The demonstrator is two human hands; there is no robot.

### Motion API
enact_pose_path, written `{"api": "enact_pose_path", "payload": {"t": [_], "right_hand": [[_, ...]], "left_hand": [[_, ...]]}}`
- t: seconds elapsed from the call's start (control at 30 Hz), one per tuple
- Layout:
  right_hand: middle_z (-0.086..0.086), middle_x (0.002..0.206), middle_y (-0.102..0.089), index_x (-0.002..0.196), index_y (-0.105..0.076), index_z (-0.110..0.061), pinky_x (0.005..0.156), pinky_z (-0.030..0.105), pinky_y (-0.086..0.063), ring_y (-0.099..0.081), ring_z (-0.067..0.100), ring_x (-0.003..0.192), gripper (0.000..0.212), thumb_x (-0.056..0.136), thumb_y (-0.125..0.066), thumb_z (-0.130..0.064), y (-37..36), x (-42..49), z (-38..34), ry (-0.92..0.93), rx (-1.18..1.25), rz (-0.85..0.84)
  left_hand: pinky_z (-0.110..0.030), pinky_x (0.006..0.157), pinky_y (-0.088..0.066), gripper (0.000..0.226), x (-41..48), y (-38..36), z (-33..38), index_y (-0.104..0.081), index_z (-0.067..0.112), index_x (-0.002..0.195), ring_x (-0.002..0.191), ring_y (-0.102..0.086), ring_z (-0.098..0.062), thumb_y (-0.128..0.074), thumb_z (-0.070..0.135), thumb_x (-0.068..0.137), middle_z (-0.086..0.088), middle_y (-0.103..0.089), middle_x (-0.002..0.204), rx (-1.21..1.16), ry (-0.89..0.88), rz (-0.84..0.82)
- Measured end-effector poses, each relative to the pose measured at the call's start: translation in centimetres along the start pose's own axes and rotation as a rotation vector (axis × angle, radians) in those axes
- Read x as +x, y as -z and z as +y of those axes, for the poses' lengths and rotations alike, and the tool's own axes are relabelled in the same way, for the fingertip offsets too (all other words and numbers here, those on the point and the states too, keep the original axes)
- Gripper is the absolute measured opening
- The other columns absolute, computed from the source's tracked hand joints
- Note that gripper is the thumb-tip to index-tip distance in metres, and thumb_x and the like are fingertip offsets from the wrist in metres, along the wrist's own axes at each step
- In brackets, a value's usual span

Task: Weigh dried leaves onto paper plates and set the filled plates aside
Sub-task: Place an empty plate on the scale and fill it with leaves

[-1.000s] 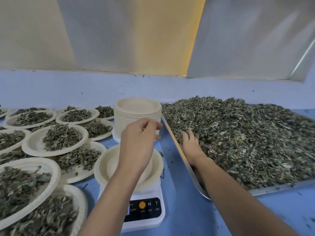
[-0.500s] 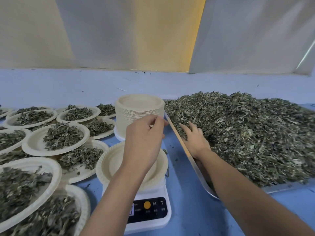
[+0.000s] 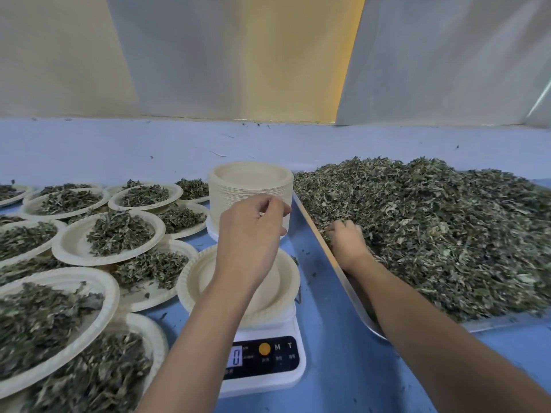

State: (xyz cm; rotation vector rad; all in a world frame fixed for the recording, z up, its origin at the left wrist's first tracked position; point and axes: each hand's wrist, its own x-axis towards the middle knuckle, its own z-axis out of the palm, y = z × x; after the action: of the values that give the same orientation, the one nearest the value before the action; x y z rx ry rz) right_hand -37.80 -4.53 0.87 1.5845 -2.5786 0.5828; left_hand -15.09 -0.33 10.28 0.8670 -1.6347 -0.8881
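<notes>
Right hand point(image 3: 347, 242): fingers curled down into the dried leaves point(image 3: 432, 234) at the left edge of the heap, grasping a clump; fingertips buried. Forearm crosses the near left corner of the metal tray point(image 3: 504, 322).

Left hand point(image 3: 253, 234): raised over the empty paper plate point(image 3: 190, 281), fingers curled, thumb and fingertips drawn together in front of the side of the stack of paper plates point(image 3: 250, 180). Cannot tell whether anything is pinched between them.

Empty paper plate sits on the white digital scale point(image 3: 265, 362), centre near. Display reads 0.

Stack of paper plates stands just beyond the scale, beside the tray's far left corner.

Dried leaves fill the tray in one broad heap, right half of the scene, near to far.

Filled plates point(image 3: 71, 247): many, each with a mound of leaves, crowded and overlapping on the left, from near edge to far.

All rests on a blue table point(image 3: 334, 383); scattered leaf flecks on it.
</notes>
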Motion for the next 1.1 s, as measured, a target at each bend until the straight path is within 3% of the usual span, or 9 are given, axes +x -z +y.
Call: {"api": "enact_pose_path", "payload": {"t": [0.07,0.2,0.27,0.33,0.4,0.53,0.67,0.9,1.1], "right_hand": [[0.016,0.128,-0.05,0.127,-0.051,-0.002,0.094,0.035,-0.037,-0.046,0.029,0.114,0.032,0.103,-0.033,-0.01,0.7,0.1,-0.4,-0.061,0.238,0.061],[0.003,0.086,-0.058,0.129,-0.053,-0.009,0.056,0.028,-0.039,-0.045,0.013,0.063,0.033,0.104,-0.034,-0.018,2.9,-0.1,-1.9,-0.318,0.885,0.159],[0.011,0.11,-0.062,0.135,-0.05,-0.012,0.081,0.041,-0.049,-0.056,0.021,0.085,0.035,0.104,-0.035,-0.018,4.1,-0.5,-2.1,-0.417,1.134,0.151],[0.013,0.135,-0.052,0.137,-0.048,-0.014,0.105,0.046,-0.037,-0.05,0.032,0.121,0.036,0.104,-0.037,-0.018,5.2,-0.7,-2.1,-0.487,1.274,0.153],[0.012,0.135,-0.053,0.137,-0.05,-0.016,0.109,0.047,-0.036,-0.05,0.033,0.123,0.035,0.103,-0.038,-0.019,6.0,-0.7,-2.1,-0.496,1.351,0.173],[0.002,0.099,-0.059,0.13,-0.057,-0.018,0.087,0.035,-0.046,-0.053,0.019,0.084,0.033,0.103,-0.038,-0.019,7.8,-0.8,-2.7,-0.453,1.483,0.237],[0.007,0.109,-0.065,0.124,-0.058,-0.011,0.082,0.035,-0.051,-0.06,0.02,0.089,0.028,0.101,-0.043,-0.015,10.3,-1.7,-5.5,-0.397,1.749,0.202],[0.005,0.075,-0.06,0.096,-0.066,-0.007,0.05,0.024,-0.046,-0.052,0.016,0.059,0.018,0.099,-0.049,-0.013,13.7,-4.6,-13.0,-0.113,2.112,-0.061],[0.007,0.073,-0.06,0.09,-0.066,-0.008,0.053,0.026,-0.047,-0.053,0.016,0.056,0.021,0.098,-0.046,-0.009,9.2,-7.2,-16.5,-0.055,1.976,-0.267]], "left_hand": [[-0.011,0.055,-0.044,0.029,0.0,0.0,-0.1,-0.068,0.025,0.07,0.055,-0.061,0.004,-0.049,0.02,0.091,0.017,-0.068,0.076,0.003,0.003,0.0],[-0.013,0.056,-0.045,0.029,0.0,-0.1,-0.1,-0.067,0.026,0.071,0.054,-0.061,0.003,-0.049,0.02,0.092,0.015,-0.068,0.078,0.01,0.013,-0.001],[-0.014,0.056,-0.045,0.029,-0.1,-0.1,0.0,-0.067,0.026,0.07,0.054,-0.061,0.003,-0.049,0.02,0.092,0.016,-0.068,0.078,0.018,0.012,-0.005],[-0.015,0.057,-0.045,0.029,-0.2,0.1,0.2,-0.067,0.026,0.07,0.054,-0.06,0.004,-0.049,0.019,0.091,0.016,-0.068,0.077,0.029,0.013,-0.003],[-0.018,0.061,-0.047,0.03,-0.2,0.5,0.4,-0.068,0.026,0.069,0.054,-0.06,0.004,-0.049,0.019,0.091,0.015,-0.068,0.075,0.033,0.012,0.019],[-0.032,0.07,-0.05,0.029,-0.3,1.5,0.6,-0.068,0.026,0.069,0.058,-0.062,0.0,-0.049,0.021,0.09,0.014,-0.07,0.075,0.028,0.024,0.045],[-0.038,0.074,-0.05,0.029,-0.1,2.9,-0.2,-0.07,0.024,0.071,0.069,-0.066,-0.013,-0.049,0.021,0.09,0.006,-0.071,0.075,-0.007,0.075,0.061],[-0.022,0.061,-0.048,0.029,0.9,5.8,-1.8,-0.07,0.013,0.078,0.063,-0.065,-0.008,-0.044,0.014,0.091,0.004,-0.073,0.077,-0.3,0.367,0.135],[-0.017,0.055,-0.046,0.029,1.3,6.9,-2.0,-0.069,0.01,0.079,0.055,-0.063,-0.005,-0.042,0.013,0.091,0.005,-0.071,0.072,-0.364,0.392,0.181]]}}
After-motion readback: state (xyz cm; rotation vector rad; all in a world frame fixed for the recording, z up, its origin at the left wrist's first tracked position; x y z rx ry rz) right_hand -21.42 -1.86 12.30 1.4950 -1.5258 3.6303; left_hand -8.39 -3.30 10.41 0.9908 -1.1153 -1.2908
